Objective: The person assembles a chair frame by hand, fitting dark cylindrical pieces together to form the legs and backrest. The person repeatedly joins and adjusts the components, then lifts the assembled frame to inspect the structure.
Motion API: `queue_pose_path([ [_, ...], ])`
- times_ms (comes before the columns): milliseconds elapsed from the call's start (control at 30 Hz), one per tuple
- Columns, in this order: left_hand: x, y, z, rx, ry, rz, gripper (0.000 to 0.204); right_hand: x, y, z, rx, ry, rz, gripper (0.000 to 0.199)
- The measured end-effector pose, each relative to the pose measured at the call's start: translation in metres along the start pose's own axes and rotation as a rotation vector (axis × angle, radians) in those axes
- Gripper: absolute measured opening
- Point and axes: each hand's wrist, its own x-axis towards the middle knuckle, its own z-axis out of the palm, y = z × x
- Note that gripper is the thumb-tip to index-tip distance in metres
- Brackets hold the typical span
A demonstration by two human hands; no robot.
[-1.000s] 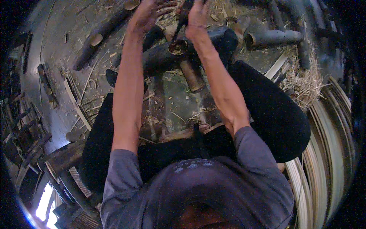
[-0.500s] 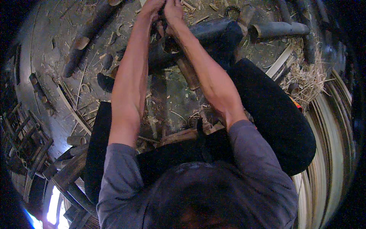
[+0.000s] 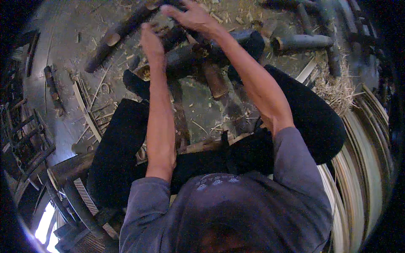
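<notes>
A dark bamboo section (image 3: 190, 59) lies crosswise on the ground between the seated person's feet, its cut end (image 3: 144, 72) pale and hollow toward the left. The left hand (image 3: 151, 40) rests against the upper side of this piece with fingers curled close together; whether they actually clasp it cannot be told, as blur smears the fingertips. The right hand (image 3: 192, 17) hovers above and just behind it, fingers spread and bent, touching the top of the stacked dark pieces; what it grips, if anything, is not clear.

A shorter brown stub (image 3: 215, 80) points down from under the section toward the person's lap. Another long dark pole (image 3: 120, 31) slants away at upper left, its cut end pale. More hollow tubes (image 3: 301, 42) lie at upper right, beside a heap of dry straw-like shavings (image 3: 337, 86). Thin pale split strips (image 3: 86, 111) lie on the grey floor at left, and a curved bundle of strips (image 3: 358, 168) runs down the right rim.

No packages, labels or signs can be made out. The person's black trousers (image 3: 118, 156) hide the floor beneath, and the picture's edges fall into darkness.
</notes>
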Motion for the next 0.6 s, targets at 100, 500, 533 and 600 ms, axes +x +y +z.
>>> queue_pose_path([
  [100,-0.024,0.012,0.028,0.794,-0.157,0.181,0.051,-0.029,-0.027,-0.062,-0.079,0.161,0.005,0.080],
  [500,-0.033,-0.011,0.013,0.875,-0.229,0.284,0.036,-0.201,0.081,0.051,-0.279,0.414,0.352,0.080],
  [533,-0.035,-0.011,0.013,0.865,-0.284,0.307,0.035,-0.207,0.093,0.065,-0.364,0.332,0.363,0.082],
  [600,-0.034,-0.029,0.012,0.859,-0.372,0.355,0.033,-0.209,0.134,0.093,-0.526,0.219,0.387,0.083],
])
